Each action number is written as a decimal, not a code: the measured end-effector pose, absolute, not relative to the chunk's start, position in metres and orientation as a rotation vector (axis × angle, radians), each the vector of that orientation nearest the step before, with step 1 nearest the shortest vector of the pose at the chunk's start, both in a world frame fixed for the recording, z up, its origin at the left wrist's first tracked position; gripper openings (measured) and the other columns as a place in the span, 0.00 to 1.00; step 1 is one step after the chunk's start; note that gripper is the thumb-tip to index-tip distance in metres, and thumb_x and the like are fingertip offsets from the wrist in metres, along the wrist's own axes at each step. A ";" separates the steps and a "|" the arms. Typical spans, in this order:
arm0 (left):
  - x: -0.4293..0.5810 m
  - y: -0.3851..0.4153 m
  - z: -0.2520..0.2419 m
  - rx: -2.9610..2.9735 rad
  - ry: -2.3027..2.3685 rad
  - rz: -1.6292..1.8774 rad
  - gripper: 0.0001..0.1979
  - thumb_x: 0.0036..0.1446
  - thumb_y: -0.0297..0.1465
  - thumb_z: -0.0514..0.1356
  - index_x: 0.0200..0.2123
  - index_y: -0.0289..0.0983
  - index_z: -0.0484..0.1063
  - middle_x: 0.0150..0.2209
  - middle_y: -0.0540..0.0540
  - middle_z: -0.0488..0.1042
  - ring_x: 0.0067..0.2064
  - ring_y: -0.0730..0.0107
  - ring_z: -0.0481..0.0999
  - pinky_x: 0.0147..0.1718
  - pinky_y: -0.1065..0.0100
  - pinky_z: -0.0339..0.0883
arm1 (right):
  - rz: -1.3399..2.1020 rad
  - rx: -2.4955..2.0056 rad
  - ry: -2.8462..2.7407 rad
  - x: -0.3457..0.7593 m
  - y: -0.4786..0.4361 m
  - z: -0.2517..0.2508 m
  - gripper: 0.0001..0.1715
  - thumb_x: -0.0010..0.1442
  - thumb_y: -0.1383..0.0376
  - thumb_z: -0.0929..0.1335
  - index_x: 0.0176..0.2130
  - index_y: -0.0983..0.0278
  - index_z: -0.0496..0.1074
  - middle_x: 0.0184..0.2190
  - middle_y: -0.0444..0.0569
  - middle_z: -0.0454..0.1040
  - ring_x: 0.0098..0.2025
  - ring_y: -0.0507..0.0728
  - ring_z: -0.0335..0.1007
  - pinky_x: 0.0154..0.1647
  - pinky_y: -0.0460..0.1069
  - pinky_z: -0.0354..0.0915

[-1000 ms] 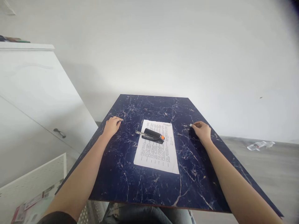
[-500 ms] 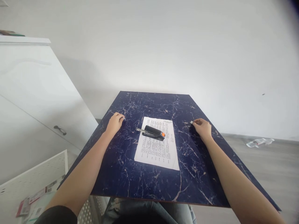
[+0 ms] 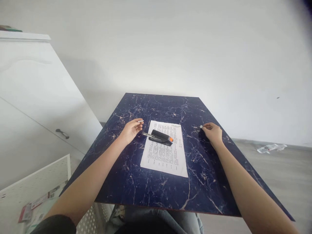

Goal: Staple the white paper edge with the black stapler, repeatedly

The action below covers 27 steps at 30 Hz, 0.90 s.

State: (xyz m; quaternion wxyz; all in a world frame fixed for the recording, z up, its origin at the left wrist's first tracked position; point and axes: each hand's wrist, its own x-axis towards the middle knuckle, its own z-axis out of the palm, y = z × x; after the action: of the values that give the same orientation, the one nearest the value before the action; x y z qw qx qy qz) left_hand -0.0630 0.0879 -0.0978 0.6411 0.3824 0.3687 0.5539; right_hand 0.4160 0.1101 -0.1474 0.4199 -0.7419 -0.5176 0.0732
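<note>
My left hand (image 3: 133, 130) is raised a little over the table, left of the stapler, pinching a short silvery staple strip (image 3: 140, 121) between thumb and fingers. A black stapler (image 3: 161, 137) with an orange end lies on printed sheets of paper (image 3: 165, 159). From its left end a metal tray (image 3: 147, 134) sticks out past the paper's edge, close to my left fingers. To the right of the paper, my right hand (image 3: 213, 132) has its fingers closed on a small pale piece (image 3: 201, 126), mostly hidden, whose kind I cannot make out.
The dark blue marble-patterned table (image 3: 161, 105) stands near a white wall. At the left is a white cabinet (image 3: 36, 87) with a dark handle. Below it, a white bin (image 3: 58, 161) holds packets. A clear plastic wrapper (image 3: 271, 148) lies on the floor at right.
My left hand has moved right and lifted, bringing the staple strip toward the stapler's metal tray. My right hand stays nearly where it was, still closed on the small pale piece.
</note>
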 end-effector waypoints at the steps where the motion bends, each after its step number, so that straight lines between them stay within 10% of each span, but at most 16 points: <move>1: -0.064 0.087 -0.097 0.920 0.835 1.277 0.14 0.51 0.30 0.72 0.42 0.34 0.80 0.37 0.44 0.79 0.34 0.74 0.76 0.36 0.70 0.72 | 0.185 -1.860 -1.302 0.416 0.110 -0.148 0.12 0.47 0.59 0.70 0.33 0.61 0.79 0.30 0.50 0.82 0.36 0.63 0.78 0.43 0.56 0.68; 27: -0.077 0.083 -0.099 2.203 1.058 0.804 0.07 0.63 0.33 0.65 0.44 0.42 0.81 0.43 0.46 0.76 0.38 0.68 0.70 0.39 0.63 0.63 | 0.191 -1.858 -1.353 0.419 0.111 -0.151 0.13 0.48 0.58 0.70 0.33 0.60 0.80 0.30 0.50 0.82 0.35 0.63 0.78 0.42 0.55 0.69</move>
State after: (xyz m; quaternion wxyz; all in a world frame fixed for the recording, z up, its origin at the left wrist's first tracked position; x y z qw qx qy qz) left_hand -0.0771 0.0830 -0.0992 0.2806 0.8217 0.3949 0.3001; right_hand 0.4192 0.1112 -0.1506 0.4054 -0.7364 -0.5363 0.0758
